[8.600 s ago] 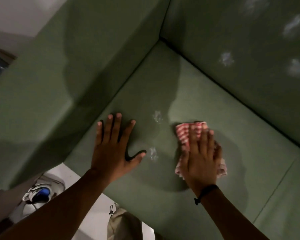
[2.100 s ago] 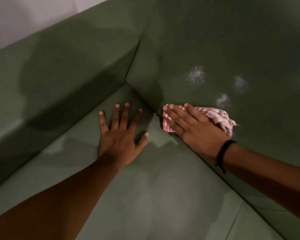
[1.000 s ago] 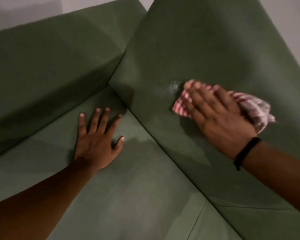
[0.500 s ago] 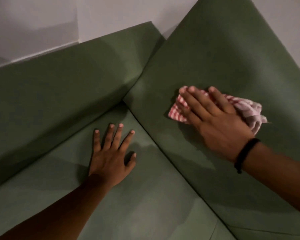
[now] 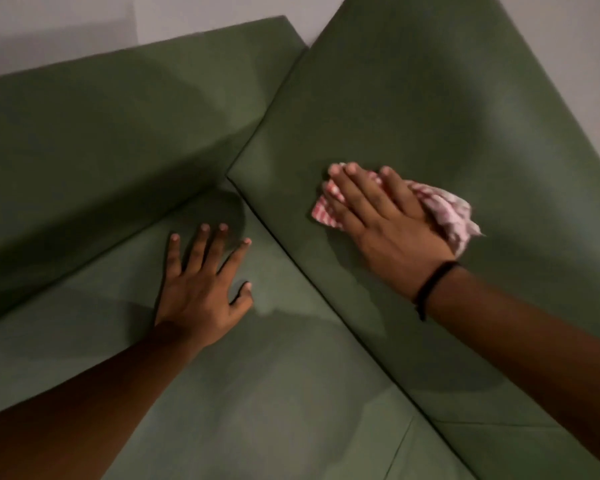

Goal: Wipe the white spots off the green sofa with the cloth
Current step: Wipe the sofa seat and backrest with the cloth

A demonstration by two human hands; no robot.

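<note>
The right hand (image 5: pixel 392 223) pressed the cloth (image 5: pixel 444 213) flat on the sofa (image 5: pixel 413 98) backrest at 2 o'clock, fingers together. The left hand (image 5: pixel 201 285) lay spread w/ fingers apart on the seat. No white spots visible; task prob. nearly done.

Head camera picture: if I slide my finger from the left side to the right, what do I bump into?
Green sofa armrest → bare left hand flat on the seat → right hand pressing the red-and-white checked cloth → black wristband.
</note>
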